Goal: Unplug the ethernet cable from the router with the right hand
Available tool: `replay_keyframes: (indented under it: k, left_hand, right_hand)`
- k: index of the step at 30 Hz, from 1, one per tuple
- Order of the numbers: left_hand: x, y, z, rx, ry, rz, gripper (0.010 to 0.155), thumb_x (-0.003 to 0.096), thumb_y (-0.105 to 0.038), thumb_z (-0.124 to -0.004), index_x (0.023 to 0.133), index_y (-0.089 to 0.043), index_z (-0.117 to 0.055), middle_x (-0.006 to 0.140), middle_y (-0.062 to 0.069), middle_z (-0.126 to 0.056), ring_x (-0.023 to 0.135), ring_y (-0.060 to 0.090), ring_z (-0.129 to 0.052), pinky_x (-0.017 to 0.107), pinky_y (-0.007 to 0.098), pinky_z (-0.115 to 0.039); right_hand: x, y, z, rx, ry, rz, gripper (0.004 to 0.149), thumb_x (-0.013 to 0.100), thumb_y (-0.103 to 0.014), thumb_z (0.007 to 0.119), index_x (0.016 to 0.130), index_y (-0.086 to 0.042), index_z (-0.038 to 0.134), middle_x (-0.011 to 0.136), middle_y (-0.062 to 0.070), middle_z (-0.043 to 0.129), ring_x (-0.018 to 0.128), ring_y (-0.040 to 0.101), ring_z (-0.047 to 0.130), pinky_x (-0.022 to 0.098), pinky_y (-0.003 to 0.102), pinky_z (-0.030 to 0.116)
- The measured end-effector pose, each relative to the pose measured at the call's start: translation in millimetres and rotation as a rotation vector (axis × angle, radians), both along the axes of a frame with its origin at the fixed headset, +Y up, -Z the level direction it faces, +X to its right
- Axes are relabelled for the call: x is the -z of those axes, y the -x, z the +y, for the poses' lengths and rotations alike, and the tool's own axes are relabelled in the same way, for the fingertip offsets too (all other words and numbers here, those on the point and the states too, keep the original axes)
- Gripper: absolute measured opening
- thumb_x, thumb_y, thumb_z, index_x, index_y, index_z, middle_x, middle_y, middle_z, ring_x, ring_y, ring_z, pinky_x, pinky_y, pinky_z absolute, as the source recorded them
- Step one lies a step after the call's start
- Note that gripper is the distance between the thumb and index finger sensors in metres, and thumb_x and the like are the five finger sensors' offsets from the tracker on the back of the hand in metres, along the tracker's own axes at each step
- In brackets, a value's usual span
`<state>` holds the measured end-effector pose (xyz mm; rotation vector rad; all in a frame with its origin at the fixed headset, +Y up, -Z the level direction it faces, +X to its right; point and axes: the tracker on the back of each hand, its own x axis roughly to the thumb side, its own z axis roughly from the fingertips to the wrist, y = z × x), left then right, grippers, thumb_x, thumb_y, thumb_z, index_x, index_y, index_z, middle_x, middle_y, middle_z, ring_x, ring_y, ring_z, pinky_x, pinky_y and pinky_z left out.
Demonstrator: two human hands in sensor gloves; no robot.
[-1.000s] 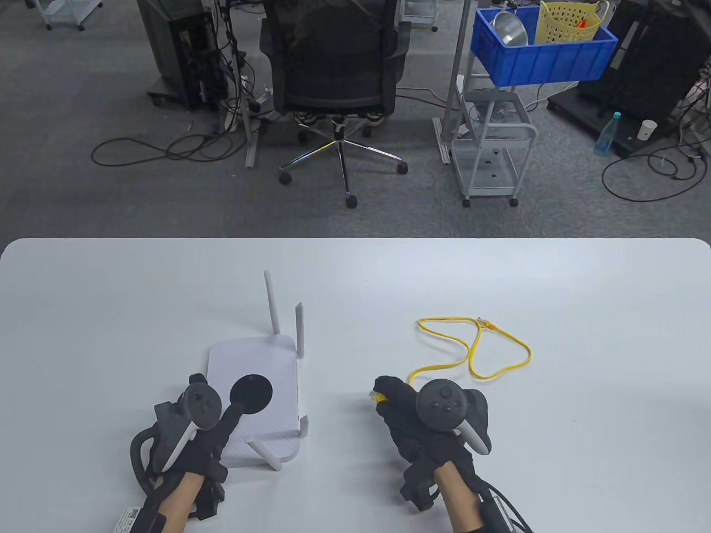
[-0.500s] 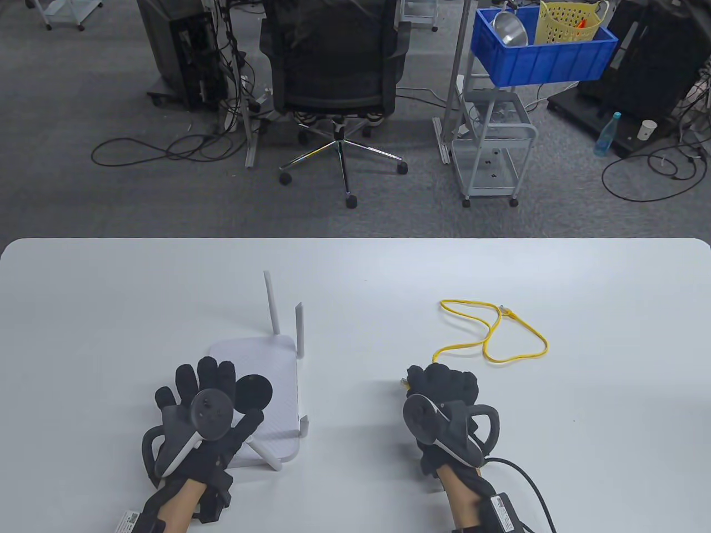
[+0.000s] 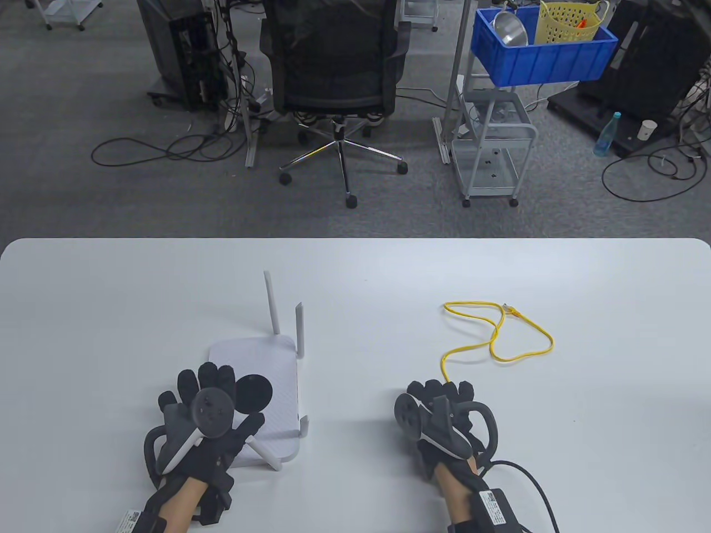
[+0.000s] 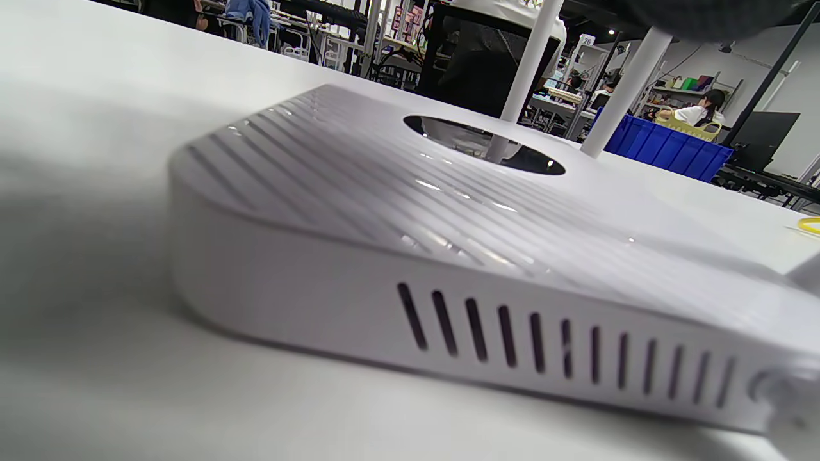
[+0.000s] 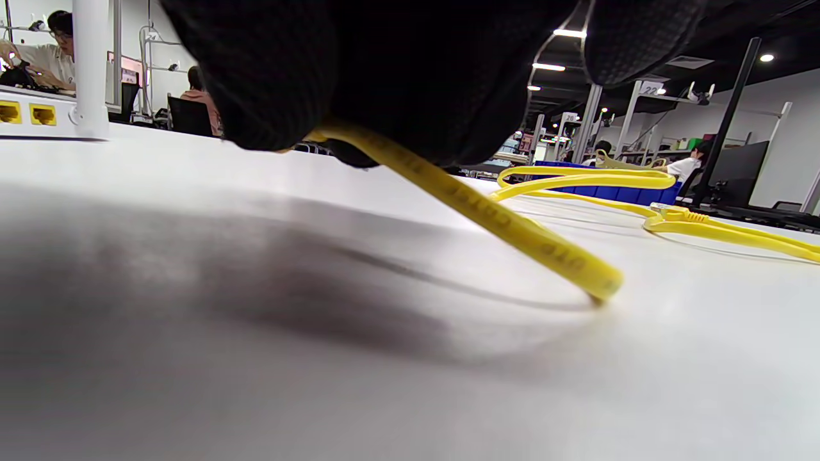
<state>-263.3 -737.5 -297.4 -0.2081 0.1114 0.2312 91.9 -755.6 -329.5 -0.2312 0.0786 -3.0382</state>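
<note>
The white router (image 3: 272, 361) lies at the table's near left, with two antennas upright at its far edge. My left hand (image 3: 206, 386) rests flat on the router's top, fingers spread. The left wrist view shows the router's vented side (image 4: 448, 256). The yellow ethernet cable (image 3: 472, 303) is out of the router and lies looped on the table to the right. My right hand (image 3: 439, 395) is palm down and holds the cable's near end under its fingers (image 5: 384, 64). The cable (image 5: 500, 221) slants from them to the table. Its free plug (image 3: 510, 311) lies at the loop's far side.
The router's yellow ports (image 5: 25, 114) show empty at the far left of the right wrist view. Beyond the table's far edge stand an office chair (image 3: 333, 66), a wheeled cart (image 3: 491, 150) and a blue crate (image 3: 544, 53).
My right hand has drawn the cable end rightward away from the router and turned palm down; the loop slid right. My left hand has laid its fingers flat on the router.
</note>
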Motion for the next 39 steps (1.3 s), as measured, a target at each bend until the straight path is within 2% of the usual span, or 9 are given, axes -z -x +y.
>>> replay_keyframes:
  k: [13,18,23,27,32,39]
  left_hand:
    - [1,0,-1,-0.005,0.033,0.003,0.092,0.0424,-0.069,-0.061,0.11,-0.029,-0.013,0.122,0.012,-0.003,0.105,0.043,0.007,0.067,0.065,0.001]
    - [1,1,-2,-0.008,0.042,0.007,0.092,0.0426,-0.069,-0.061,0.111,-0.028,-0.014,0.122,0.012,-0.003,0.105,0.043,0.006,0.067,0.066,0.0]
    - [1,1,-2,-0.012,0.04,0.003,0.092,0.0425,-0.069,-0.061,0.111,-0.029,-0.014,0.122,0.012,-0.003,0.105,0.043,0.006,0.067,0.066,0.0]
    - [1,1,-1,-0.011,0.035,-0.007,0.092,0.0423,-0.069,-0.061,0.11,-0.029,-0.014,0.122,0.012,-0.003,0.105,0.042,0.006,0.067,0.066,0.0]
    - [0,2,-1,-0.015,0.031,-0.013,0.092,0.0422,-0.069,-0.061,0.11,-0.029,-0.014,0.122,0.011,-0.002,0.104,0.042,0.007,0.067,0.065,0.001]
    - [0,2,-1,-0.018,0.034,-0.019,0.092,0.0422,-0.069,-0.061,0.11,-0.029,-0.014,0.122,0.012,-0.002,0.104,0.042,0.007,0.066,0.066,0.001]
  right_hand:
    - [2,6,-8,-0.063,0.093,0.004,0.048,0.051,-0.036,0.082,0.093,-0.014,0.077,0.083,0.008,0.086,0.076,0.03,0.086,0.068,0.073,0.052]
    - [1,4,-4,-0.052,0.109,-0.008,0.053,0.053,-0.039,0.077,0.099,-0.013,0.071,0.09,0.011,0.082,0.082,0.034,0.082,0.068,0.074,0.05]
    - [-5,1,14,0.055,0.067,0.016,0.071,0.055,-0.049,0.069,0.112,-0.009,0.053,0.111,0.026,0.06,0.099,0.051,0.062,0.068,0.078,0.04]
    - [-11,5,23,0.096,0.088,0.046,0.086,0.053,-0.059,0.062,0.118,-0.013,0.032,0.119,0.036,0.033,0.105,0.064,0.031,0.067,0.08,0.025]
    - [-16,13,26,0.106,0.116,0.086,0.092,0.046,-0.067,0.051,0.115,-0.019,0.012,0.113,0.04,0.007,0.098,0.065,0.01,0.064,0.078,0.014]
    - [-17,16,22,0.099,0.142,0.086,0.096,0.044,-0.068,0.048,0.114,-0.016,0.007,0.11,0.041,0.002,0.095,0.065,0.006,0.064,0.077,0.013]
